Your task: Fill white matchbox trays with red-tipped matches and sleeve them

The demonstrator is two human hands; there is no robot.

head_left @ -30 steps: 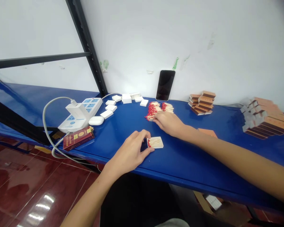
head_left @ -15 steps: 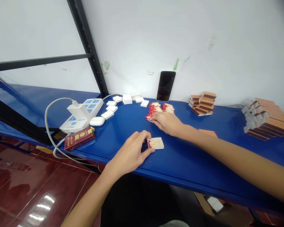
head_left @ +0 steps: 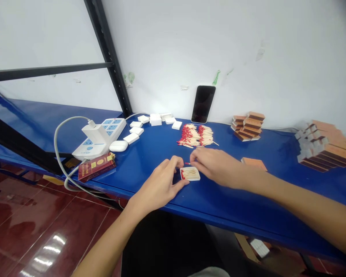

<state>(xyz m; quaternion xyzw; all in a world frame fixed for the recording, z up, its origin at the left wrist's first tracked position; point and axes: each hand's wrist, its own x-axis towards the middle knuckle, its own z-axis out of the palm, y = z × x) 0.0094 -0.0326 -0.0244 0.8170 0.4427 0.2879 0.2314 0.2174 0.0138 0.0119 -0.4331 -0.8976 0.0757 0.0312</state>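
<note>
A small white matchbox tray (head_left: 196, 178) with several red-tipped matches in it lies on the blue table. My left hand (head_left: 165, 184) grips the tray's left end between thumb and fingers. Just above the tray's right side, my right hand (head_left: 210, 164) pinches a match (head_left: 187, 164), its red head showing past the fingertips on the left. Behind the hands lie two heaps of loose matches, a left heap (head_left: 189, 135) and a right heap (head_left: 206, 135). An orange matchbox sleeve (head_left: 254, 163) rests to the right, partly behind my right forearm.
Several white trays (head_left: 137, 131) lie at the back left. A phone (head_left: 203, 104) leans on the wall. Stacked matchboxes stand in a small pile (head_left: 249, 126) and a larger pile (head_left: 328, 148) on the right. A power strip (head_left: 112, 129), an earbud case (head_left: 118, 146) and a dark red box (head_left: 97, 166) are left.
My right hand has come from the match heap toward the tray, with a match pinched in it. My left hand stays on the tray.
</note>
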